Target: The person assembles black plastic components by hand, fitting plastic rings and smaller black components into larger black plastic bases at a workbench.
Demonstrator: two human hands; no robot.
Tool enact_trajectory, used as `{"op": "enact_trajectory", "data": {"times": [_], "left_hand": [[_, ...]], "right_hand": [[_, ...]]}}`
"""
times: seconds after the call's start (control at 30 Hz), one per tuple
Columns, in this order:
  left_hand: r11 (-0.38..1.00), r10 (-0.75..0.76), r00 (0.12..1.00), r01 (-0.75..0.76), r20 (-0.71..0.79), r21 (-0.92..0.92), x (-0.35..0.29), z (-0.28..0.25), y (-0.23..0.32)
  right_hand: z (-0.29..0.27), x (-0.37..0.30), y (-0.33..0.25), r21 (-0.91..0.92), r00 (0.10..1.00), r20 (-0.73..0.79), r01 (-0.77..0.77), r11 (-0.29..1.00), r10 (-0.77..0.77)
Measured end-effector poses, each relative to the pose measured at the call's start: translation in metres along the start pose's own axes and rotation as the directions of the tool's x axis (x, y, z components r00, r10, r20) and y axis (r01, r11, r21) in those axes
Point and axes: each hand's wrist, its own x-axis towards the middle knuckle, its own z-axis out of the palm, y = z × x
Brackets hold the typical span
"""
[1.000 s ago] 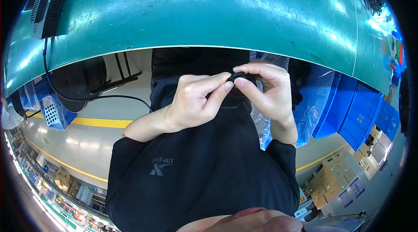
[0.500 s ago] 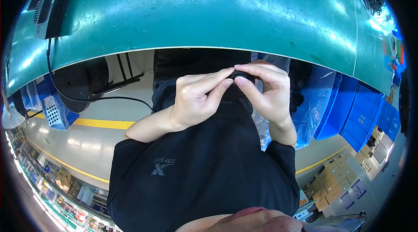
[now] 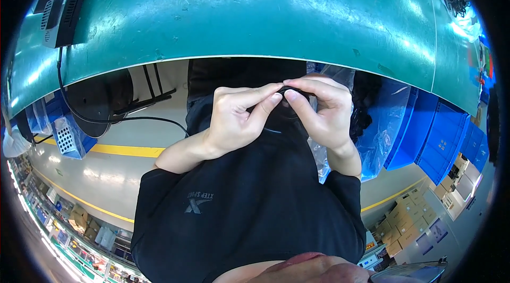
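Note:
Just off the near edge of the green workbench, my two hands meet in front of my body. Between them is a small black curved piece, glossy in places, its lower part lost against my black shirt. My left hand is closed, pinching the piece's left end between thumb and forefinger. From the other side, my right hand grips it with the thumb below and the fingers over the top. The fingers cover much of the piece, so its full shape cannot be made out.
A black vented device stands at the bench's left, its cable hanging below. Right of my legs are blue bins and a clear plastic bag. A black round stool seat sits under the bench at left.
Both hands have shifted very slightly left, still pinching the black piece. The piece looks tilted a little differently, with a faint shiny line now showing below it.

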Motion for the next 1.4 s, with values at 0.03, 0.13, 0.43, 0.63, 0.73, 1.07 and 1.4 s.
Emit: {"op": "enact_trajectory", "data": {"times": [0.03, 0.13, 0.43, 0.63, 0.73, 1.07, 1.4], "left_hand": [[0.999, -0.043, 0.999, 0.043, 0.018, -0.014, 0.001, -0.001, 0.000], [0.983, -0.117, 0.993, 0.117, 0.008, -0.142, -0.002, 0.001, -0.008], [0.703, -0.262, 0.915, 0.399, 0.307, -0.589, -0.007, -0.003, -0.010], [0.781, -0.141, 0.929, 0.317, 0.342, -0.539, -0.005, -0.018, 0.029], [0.746, -0.094, 0.955, 0.255, 0.282, -0.615, -0.002, -0.026, 0.043], [0.757, -0.088, 0.975, 0.200, 0.206, -0.622, 0.070, -0.031, 0.088], [0.692, -0.095, 0.969, 0.230, 0.229, -0.684, 0.089, -0.035, 0.087]], "right_hand": [[0.000, 0.000, 0.000, 0.037, 0.998, 0.004, -0.064, 0.997, 0.064], [0.001, 0.004, 0.001, 0.032, 0.997, 0.021, -0.072, 0.997, 0.072], [-0.002, -0.001, 0.002, 0.135, 0.987, 0.038, -0.159, 0.978, 0.155], [-0.025, 0.002, -0.042, -0.012, 0.972, 0.131, 0.200, 0.980, -0.197], [-0.037, 0.005, -0.057, -0.009, 0.945, 0.023, 0.327, 0.945, -0.327], [-0.045, 0.055, -0.101, -0.630, 0.755, 0.064, 0.538, 0.560, -0.652], [-0.039, 0.086, -0.097, -0.668, 0.750, 0.083, 0.530, 0.522, -0.656]]}}
